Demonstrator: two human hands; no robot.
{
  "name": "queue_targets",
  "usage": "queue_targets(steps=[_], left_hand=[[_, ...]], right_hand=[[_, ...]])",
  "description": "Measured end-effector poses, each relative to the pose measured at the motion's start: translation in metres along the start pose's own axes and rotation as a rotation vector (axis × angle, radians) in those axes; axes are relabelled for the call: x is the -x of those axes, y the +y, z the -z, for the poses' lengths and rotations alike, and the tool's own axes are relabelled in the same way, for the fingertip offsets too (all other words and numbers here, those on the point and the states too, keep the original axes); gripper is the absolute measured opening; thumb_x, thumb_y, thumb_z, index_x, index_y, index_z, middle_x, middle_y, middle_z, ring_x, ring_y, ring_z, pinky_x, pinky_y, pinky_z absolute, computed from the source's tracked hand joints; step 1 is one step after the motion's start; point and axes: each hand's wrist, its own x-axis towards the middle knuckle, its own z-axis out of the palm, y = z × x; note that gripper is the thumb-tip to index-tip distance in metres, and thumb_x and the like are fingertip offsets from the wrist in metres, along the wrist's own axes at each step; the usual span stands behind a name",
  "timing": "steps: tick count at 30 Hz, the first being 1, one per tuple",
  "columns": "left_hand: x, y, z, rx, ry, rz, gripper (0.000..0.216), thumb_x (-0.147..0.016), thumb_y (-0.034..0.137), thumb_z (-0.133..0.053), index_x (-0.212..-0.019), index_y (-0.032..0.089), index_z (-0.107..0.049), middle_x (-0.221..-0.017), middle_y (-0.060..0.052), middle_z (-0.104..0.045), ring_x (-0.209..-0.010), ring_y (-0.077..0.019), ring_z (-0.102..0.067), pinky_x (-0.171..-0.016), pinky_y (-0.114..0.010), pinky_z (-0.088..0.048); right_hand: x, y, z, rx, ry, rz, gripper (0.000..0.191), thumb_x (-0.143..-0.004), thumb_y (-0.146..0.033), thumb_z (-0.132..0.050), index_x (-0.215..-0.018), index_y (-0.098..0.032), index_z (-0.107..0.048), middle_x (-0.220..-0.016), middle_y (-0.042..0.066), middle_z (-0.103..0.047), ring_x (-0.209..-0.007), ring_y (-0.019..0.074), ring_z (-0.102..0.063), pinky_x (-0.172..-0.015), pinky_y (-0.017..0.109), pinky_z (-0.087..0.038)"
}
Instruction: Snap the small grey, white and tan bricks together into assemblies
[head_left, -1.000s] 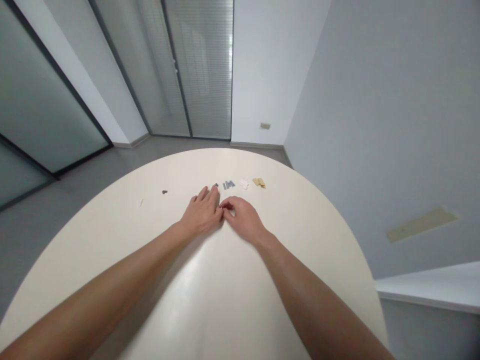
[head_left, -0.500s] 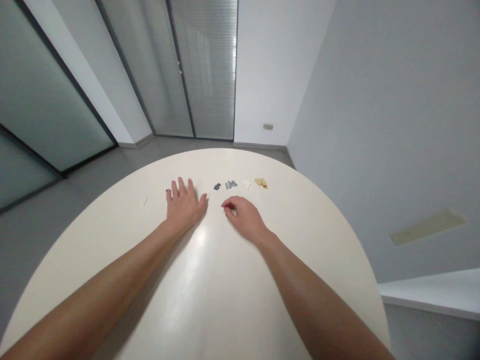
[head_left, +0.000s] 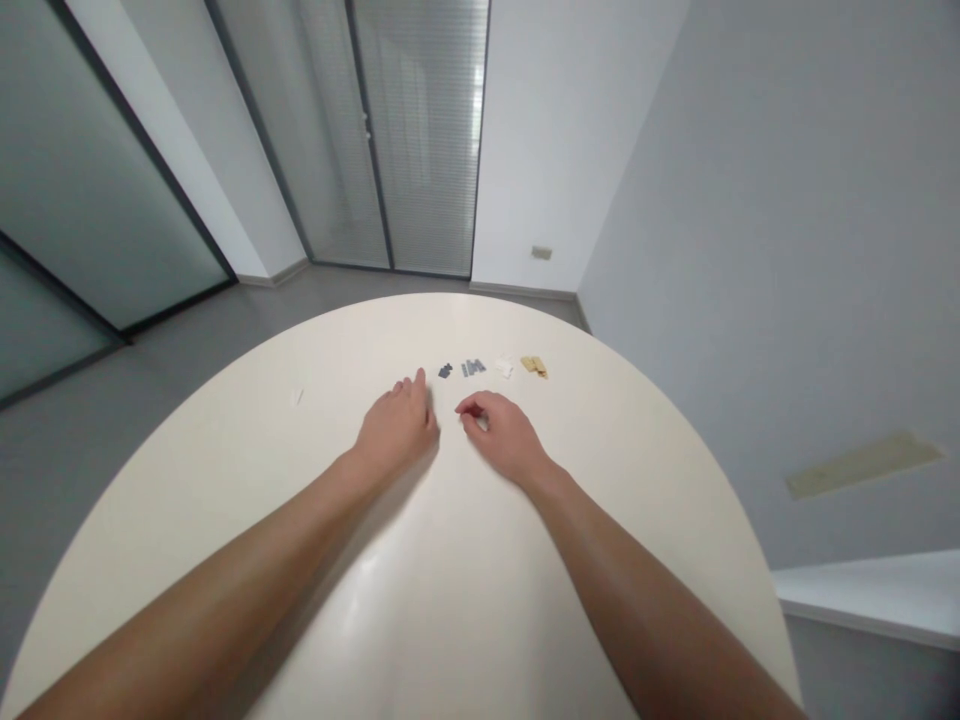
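Observation:
My left hand (head_left: pixel 397 428) rests on the round cream table (head_left: pixel 450 610), fingers drawn together and pointing at a small dark grey piece (head_left: pixel 445 371). What its fingertips hold is hidden. My right hand (head_left: pixel 499 435) lies just to its right, curled, with thumb and forefinger pinched; anything between them is too small to make out. A short gap separates the two hands. Beyond them runs a row of small flat pieces: the dark grey one, a grey-blue cluster (head_left: pixel 472 367), a white one (head_left: pixel 504 367) and tan ones (head_left: pixel 534 366).
A tiny white piece (head_left: pixel 298 397) lies alone on the table's left. The table's far edge curves just behind the row. Past it are grey floor, glass partitions (head_left: pixel 97 200) on the left and a grey wall on the right. A white ledge (head_left: pixel 870 600) sits low right.
My left hand reached left to a lone small dark piece, then came back right beside the right hand with fingers together. That piece no longer shows on the table. The right hand hardly moved.

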Motion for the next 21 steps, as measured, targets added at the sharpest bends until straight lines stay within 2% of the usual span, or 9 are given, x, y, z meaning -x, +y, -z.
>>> queue_targets(steps=[3,5,10,14,21], left_hand=[[0.003,0.011,0.001,0.082,-0.045,-0.03,0.055,-0.096,0.013,-0.039,-0.151,0.01,-0.037,-0.125,-0.018,-0.07,-0.107,-0.0262,-0.071,-0.089,-0.035,-0.054],[0.003,0.013,-0.004,0.133,0.001,-0.091,0.046,-0.099,0.016,-0.04,-0.145,0.015,-0.045,-0.125,-0.015,-0.071,-0.105,-0.0252,-0.072,-0.086,-0.034,-0.054],[0.002,0.01,-0.014,0.246,0.042,-0.196,0.036,-0.1,0.021,-0.043,-0.135,0.022,-0.054,-0.105,-0.008,-0.077,-0.089,-0.0266,-0.074,-0.075,-0.036,-0.055],[-0.002,0.008,-0.015,0.339,0.101,-0.235,0.032,-0.098,0.019,-0.047,-0.127,0.022,-0.059,-0.106,-0.008,-0.076,-0.094,-0.0251,-0.073,-0.078,-0.035,-0.056],[-0.004,0.005,-0.026,0.659,0.144,-0.213,0.043,-0.092,0.011,-0.051,-0.133,0.023,-0.054,-0.126,-0.006,-0.07,-0.105,-0.0191,-0.072,-0.091,-0.034,-0.056]], right_hand=[[0.0,-0.001,0.001,0.015,-0.009,-0.015,0.015,-0.089,-0.015,-0.057,-0.097,-0.022,-0.068,-0.098,0.002,-0.072,-0.092,0.0175,-0.063,-0.087,0.033,-0.047],[0.0,-0.003,0.002,0.026,-0.012,-0.013,0.015,-0.089,-0.016,-0.057,-0.096,-0.022,-0.068,-0.097,0.002,-0.072,-0.093,0.0175,-0.063,-0.088,0.033,-0.047],[0.0,-0.003,0.002,0.036,-0.011,0.003,0.014,-0.09,-0.016,-0.057,-0.097,-0.022,-0.067,-0.1,0.003,-0.072,-0.095,0.018,-0.063,-0.089,0.033,-0.047],[0.001,-0.001,0.0,0.043,0.005,0.004,0.013,-0.09,-0.016,-0.058,-0.097,-0.022,-0.067,-0.1,0.003,-0.071,-0.095,0.0185,-0.063,-0.089,0.034,-0.047],[0.003,-0.002,0.0,0.056,0.029,0.04,0.017,-0.089,-0.014,-0.061,-0.103,-0.022,-0.068,-0.106,0.005,-0.072,-0.103,0.0201,-0.063,-0.096,0.036,-0.046]])
